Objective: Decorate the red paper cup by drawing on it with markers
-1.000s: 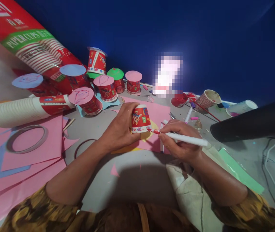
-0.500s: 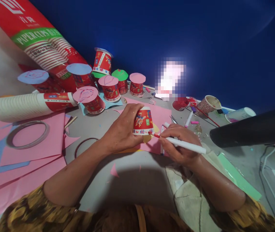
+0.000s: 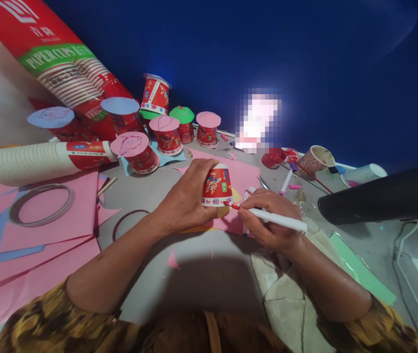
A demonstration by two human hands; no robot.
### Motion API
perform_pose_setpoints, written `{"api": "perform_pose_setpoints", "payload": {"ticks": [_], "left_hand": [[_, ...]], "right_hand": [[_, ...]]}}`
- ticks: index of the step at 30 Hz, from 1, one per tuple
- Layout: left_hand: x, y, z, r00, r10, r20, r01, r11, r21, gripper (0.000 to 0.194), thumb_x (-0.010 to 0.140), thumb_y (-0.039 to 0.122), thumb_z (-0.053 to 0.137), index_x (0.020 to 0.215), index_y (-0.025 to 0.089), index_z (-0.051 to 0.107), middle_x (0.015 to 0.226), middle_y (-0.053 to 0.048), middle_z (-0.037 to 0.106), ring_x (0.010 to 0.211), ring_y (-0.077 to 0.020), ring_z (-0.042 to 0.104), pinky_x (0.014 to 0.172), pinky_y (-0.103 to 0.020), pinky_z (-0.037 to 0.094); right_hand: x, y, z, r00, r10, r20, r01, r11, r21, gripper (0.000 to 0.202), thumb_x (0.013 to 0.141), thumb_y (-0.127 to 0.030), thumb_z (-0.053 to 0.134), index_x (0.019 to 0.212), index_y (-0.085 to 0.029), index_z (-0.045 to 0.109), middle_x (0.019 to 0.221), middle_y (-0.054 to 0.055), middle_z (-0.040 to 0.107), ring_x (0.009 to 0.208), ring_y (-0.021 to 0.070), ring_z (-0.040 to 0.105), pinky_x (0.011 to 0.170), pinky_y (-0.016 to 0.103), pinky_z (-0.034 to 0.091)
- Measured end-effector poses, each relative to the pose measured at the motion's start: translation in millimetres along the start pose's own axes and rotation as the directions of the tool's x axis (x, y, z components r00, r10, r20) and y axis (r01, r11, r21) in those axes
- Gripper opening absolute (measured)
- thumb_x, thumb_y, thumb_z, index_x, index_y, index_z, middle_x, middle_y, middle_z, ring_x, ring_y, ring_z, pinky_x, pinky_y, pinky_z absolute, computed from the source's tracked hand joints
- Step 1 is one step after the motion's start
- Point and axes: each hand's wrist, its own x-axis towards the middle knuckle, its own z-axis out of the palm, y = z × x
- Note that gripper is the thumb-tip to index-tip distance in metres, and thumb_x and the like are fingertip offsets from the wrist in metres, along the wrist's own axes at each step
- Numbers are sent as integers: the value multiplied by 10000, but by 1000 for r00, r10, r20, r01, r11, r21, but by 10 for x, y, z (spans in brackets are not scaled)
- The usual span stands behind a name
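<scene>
A red and white printed paper cup [image 3: 218, 186] is upside down in my left hand [image 3: 188, 196], the fingers wrapped around its left side. Small red and blue marks run along the white band at its lower edge. My right hand [image 3: 273, 215] grips a white felt-tip pen [image 3: 280, 219] with a red tip end. The pen's tip is at the white band, near the cup's lower right; whether it touches I cannot tell. Beneath the cup lie pink paper [image 3: 241, 171] and a yellow piece [image 3: 224, 212].
Several decorated cups with paper discs, such as a pink-topped cup [image 3: 144, 157], stand at the back left. Nearby are a cup stack [image 3: 39, 159], a tape roll [image 3: 68, 206], a black cylinder [image 3: 374, 193], a cloth [image 3: 285, 299] and a green sheet [image 3: 363, 269].
My right hand and the pen have shifted slightly left along the cup's lower band. My left hand still holds the cup, nearly in the same place.
</scene>
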Motion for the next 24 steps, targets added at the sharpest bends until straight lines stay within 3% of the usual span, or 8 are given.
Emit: {"api": "perform_pose_setpoints", "payload": {"ticks": [6, 24], "left_hand": [[2, 33, -21, 1000, -22, 15, 22, 1000, -9, 796, 773, 372, 818, 1464, 230, 448, 1441, -162, 564, 1357, -382, 566, 1153, -553, 528], [3, 53, -23, 1000, 0, 11, 0, 1000, -1, 788, 778, 375, 835, 1452, 220, 457, 1443, -167, 574, 1336, -367, 583, 1152, -551, 529]], "right_hand": [[-13, 15, 22, 998, 19, -54, -17, 999, 39, 111, 937, -133, 696, 940, -242, 717, 730, 10, 785, 582, 181, 696, 577, 322, 542], [-13, 24, 12, 999, 32, -39, -31, 999, 33, 111, 951, -137, 686, 894, -231, 698, 703, 8, 766, 578, 173, 686, 581, 314, 526]]}}
